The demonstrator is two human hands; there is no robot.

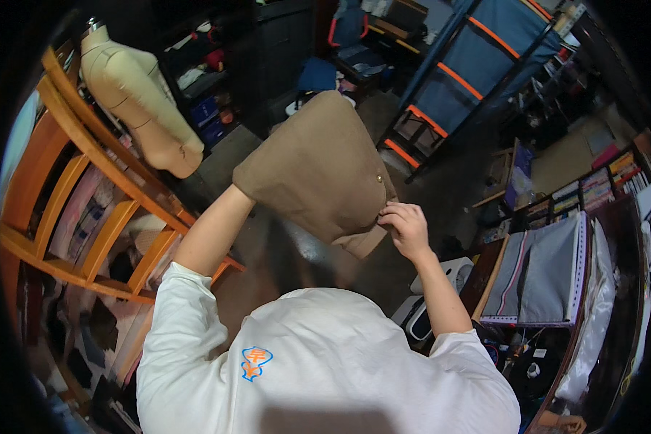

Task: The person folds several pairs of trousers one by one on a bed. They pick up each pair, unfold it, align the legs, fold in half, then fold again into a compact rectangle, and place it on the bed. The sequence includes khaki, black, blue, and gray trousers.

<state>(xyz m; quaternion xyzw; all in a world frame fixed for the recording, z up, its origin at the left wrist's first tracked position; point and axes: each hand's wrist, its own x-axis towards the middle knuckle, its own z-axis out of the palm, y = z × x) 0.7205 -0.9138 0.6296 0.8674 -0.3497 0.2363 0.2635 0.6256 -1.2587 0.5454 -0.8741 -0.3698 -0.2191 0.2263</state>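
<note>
A brown piece of fabric [314,163], shaped like a pouch or part of a garment, is held up in front of me at chest height. A small round metal snap or button shows near its right edge. My left forearm goes in under the cloth, so my left hand is hidden inside or behind it and its hold cannot be seen. The fingers of my right hand [407,225] pinch the right edge of the cloth, just below the snap, beside a narrow strip that hangs at its lower corner.
A dress form [135,103] and an orange wooden rack [108,173] with fabrics stand at the left. To the right, grey fabric [542,276] lies on a dark surface, near a white appliance [455,271]. A blue frame with orange bars [461,81] stands beyond.
</note>
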